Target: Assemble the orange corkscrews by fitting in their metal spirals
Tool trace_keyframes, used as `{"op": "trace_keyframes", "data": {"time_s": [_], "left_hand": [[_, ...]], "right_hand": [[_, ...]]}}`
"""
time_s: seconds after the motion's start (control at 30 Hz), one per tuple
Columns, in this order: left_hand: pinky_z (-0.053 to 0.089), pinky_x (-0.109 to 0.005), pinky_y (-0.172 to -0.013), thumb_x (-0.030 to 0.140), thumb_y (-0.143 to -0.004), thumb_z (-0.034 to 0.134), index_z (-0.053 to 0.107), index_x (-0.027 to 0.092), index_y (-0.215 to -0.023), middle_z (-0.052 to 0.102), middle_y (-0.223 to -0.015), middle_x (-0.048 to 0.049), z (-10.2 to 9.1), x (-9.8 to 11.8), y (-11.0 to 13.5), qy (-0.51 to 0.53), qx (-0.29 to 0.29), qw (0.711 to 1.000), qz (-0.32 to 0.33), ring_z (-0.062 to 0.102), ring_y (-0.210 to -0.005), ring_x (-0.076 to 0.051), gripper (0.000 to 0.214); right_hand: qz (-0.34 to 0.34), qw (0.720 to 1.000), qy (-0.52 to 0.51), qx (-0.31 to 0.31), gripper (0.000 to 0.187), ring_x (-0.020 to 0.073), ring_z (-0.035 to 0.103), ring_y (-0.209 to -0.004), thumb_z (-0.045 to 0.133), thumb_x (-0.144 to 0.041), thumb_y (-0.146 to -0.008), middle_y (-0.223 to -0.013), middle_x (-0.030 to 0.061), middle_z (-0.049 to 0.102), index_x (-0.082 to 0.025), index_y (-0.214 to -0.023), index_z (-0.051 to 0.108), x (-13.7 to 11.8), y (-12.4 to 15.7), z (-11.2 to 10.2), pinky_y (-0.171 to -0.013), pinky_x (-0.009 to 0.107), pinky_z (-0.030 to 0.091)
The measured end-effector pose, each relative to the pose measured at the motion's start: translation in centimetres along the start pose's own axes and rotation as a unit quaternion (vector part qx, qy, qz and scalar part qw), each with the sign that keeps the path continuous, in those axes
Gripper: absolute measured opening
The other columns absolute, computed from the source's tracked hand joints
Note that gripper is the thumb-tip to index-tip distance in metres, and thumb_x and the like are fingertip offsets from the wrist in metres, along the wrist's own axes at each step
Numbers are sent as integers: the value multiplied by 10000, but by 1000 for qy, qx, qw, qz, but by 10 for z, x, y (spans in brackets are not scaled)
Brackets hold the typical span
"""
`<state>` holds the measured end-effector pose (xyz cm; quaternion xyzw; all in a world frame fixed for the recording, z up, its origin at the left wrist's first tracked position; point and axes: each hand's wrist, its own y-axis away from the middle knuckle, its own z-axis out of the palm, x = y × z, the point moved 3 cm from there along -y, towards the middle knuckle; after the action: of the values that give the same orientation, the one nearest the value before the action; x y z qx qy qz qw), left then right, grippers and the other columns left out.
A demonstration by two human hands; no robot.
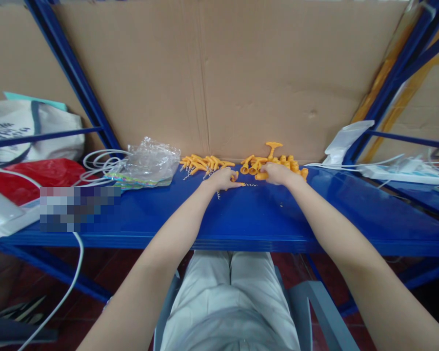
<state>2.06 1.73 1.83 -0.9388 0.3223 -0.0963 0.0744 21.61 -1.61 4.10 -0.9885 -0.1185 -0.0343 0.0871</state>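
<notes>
Along the table's (249, 222) far edge, I judge the work barely begun: one T-shaped piece (274, 149) upright, bare corkscrews (196, 162) heaped left, loose caps (253, 169) right; left hand (222, 179) pinched shut round a corkscrew (250, 185), right hand (277, 174) curled over a cap (260, 176), grip unclear.

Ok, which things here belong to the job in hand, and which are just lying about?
In the job, apparently:
- corkscrew in the left hand
- piled corkscrews
- hollow orange pieces by the right hand

Seemingly lying about:
- clear plastic bag
- red plastic
- white tote
</notes>
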Motion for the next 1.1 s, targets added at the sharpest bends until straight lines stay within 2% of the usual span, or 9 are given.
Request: {"op": "trace_keyframes", "data": {"time_s": [0.1,0.2,0.4,0.5,0.57,0.7,0.87,1.0,1.1], "left_hand": [[485,-300,-787,525,-820,679,745,181,-861,720,-844,-68,-1,-3,-1,-8,8,1000,3,676,-830,-220,353],[484,-299,-778,545,-821,666,754,186,-915,732,-831,-64,-5,-2,1,-29,2,1000,-9,678,-849,-230,381],[482,-311,-799,613,-836,609,762,207,-1028,764,-1054,-96,-13,6,11,-89,-38,992,-87,682,-1022,-289,474],[482,-300,-800,558,-834,620,755,227,-1086,749,-1153,-87,-14,8,13,-94,-55,990,-94,674,-1067,-285,437],[479,-288,-784,497,-840,615,758,231,-1077,760,-1111,-75,-13,7,12,-89,-61,990,-93,683,-1041,-268,384],[470,-275,-748,427,-852,587,767,218,-1012,777,-944,-61,-10,5,10,-67,-60,993,-80,697,-953,-240,319],[482,-271,-759,402,-822,629,770,210,-952,773,-894,-55,-8,4,8,-37,-49,994,-91,701,-919,-239,271],[491,-251,-699,321,-755,695,748,195,-927,754,-801,-30,-7,-1,7,38,-41,993,-103,702,-801,-209,220],[480,-232,-609,222,-742,683,703,185,-975,724,-740,-13,-3,-7,7,125,-53,982,-129,675,-682,-171,237]], "right_hand": [[27,999,-1,-21,302,349,634,-1160,595,-59,-841,-1207,173,703,-160,-1084,743,3,2,0,-953,466,490],[39,997,-29,-54,218,371,643,-1148,663,-109,-833,-1119,178,722,-150,-1030,747,6,0,5,-952,489,501],[-61,993,-92,-48,108,359,697,-1003,760,-240,-789,-906,127,739,-186,-876,726,14,-16,25,-895,515,552],[-67,989,-124,-35,119,369,696,-1002,793,-233,-757,-877,125,731,-192,-829,708,23,-21,32,-901,548,544],[-54,990,-129,-21,118,377,693,-1009,797,-211,-750,-865,133,727,-187,-815,702,30,-22,33,-898,553,539],[-51,992,-115,-15,105,355,706,-949,793,-175,-735,-846,122,731,-187,-792,705,30,-20,29,-857,512,554],[-87,990,-101,-36,119,296,712,-893,743,-162,-753,-891,91,754,-201,-865,749,3,-14,20,-822,390,554],[-102,989,-101,-24,259,238,703,-862,668,-144,-791,-929,88,759,-176,-1032,757,-10,-11,16,-771,295,525],[-100,988,-118,-8,262,216,694,-844,669,-122,-783,-922,81,756,-158,-1029,753,-8,-13,18,-757,276,511]]}}
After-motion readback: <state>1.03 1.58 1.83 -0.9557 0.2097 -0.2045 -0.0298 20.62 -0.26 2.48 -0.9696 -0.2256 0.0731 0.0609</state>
